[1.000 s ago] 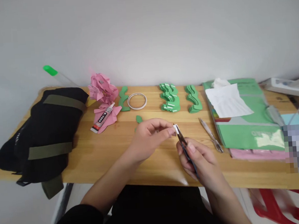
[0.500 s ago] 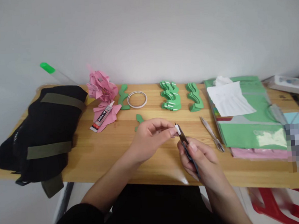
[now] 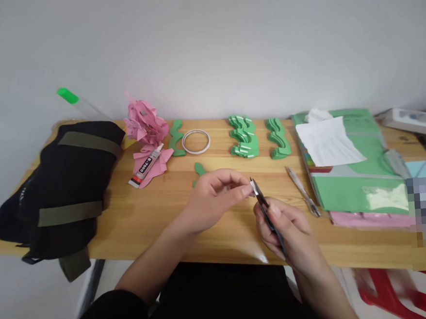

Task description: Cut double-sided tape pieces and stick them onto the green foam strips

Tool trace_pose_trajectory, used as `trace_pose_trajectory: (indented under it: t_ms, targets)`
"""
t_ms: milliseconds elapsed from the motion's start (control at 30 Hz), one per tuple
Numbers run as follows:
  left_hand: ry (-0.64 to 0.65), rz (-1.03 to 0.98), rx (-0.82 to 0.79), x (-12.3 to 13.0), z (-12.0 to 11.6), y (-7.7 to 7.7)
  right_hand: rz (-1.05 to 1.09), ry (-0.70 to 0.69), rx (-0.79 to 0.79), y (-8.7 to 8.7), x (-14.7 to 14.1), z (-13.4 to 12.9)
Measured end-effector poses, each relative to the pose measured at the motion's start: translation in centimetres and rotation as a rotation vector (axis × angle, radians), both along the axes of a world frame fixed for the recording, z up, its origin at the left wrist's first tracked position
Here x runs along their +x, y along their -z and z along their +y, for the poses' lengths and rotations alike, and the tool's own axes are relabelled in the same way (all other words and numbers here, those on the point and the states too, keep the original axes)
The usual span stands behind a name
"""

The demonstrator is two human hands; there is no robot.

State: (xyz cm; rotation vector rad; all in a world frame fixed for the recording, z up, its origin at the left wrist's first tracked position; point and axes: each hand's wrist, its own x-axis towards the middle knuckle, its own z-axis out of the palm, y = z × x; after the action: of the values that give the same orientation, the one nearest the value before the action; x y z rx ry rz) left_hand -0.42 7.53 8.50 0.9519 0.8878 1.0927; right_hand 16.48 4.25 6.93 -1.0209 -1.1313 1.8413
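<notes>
Fingers clamp: right hand [image 3: 285, 227], scissors [image 3: 261, 197]; left hand [image 3: 217, 198], white strip [image 3: 254, 187]. Counter's [image 3: 142, 240] rear edge: one green cutout stack [image 3: 250, 142] appears taped; second stack [image 3: 282, 146] appears untaped.

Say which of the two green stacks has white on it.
The left stack, nearer the tape ring. White shows at its edges; the right stack looks plain green.

Tube [image 3: 146, 167], one: marked "B-7000" in light characters along a black label panel [image 3: 147, 165]. Bag [image 3: 78, 186], black, one: small white lettering [image 3: 22, 196] near its left end (too small to read).
</notes>
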Motion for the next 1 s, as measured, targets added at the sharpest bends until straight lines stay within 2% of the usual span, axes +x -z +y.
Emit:
trace_pose_trajectory:
  t_ms: [100,233,267,400,533,667,833,1000]
  targets:
    - [0.018,-0.043,0.064,-0.5,-0.1,0.3,-0.048,-0.021,0.046,-0.1,0.3,0.0]
    - [-0.183,0.001,0.128,-1.4,-0.2,0.6,-0.359,-0.113,0.331,-0.5,1.1,0.3]
    - [-0.195,0.05,0.13,-1.6,-0.2,0.6,-0.449,-0.149,0.41,-0.7,1.3,0.5]
    - [-0.023,0.314,0.084,-2.3,-0.4,-0.3,-0.727,-0.289,0.586,-1.0,1.9,1.2]
    - [0.05,0.523,0.139,-2.7,-0.5,-1.0,-0.896,-0.357,0.659,-1.1,2.2,1.4]
    - [0.115,0.612,0.226,-2.7,-0.3,-1.1,-0.984,-0.376,0.713,-1.0,2.5,1.3]
    - [0.073,0.698,0.255,-2.4,-0.1,-0.9,-1.029,-0.372,0.773,-1.1,2.7,1.3]
    - [0.115,0.714,0.294,-2.2,0.2,-0.7,-1.027,-0.36,0.788,-1.2,2.8,1.4]
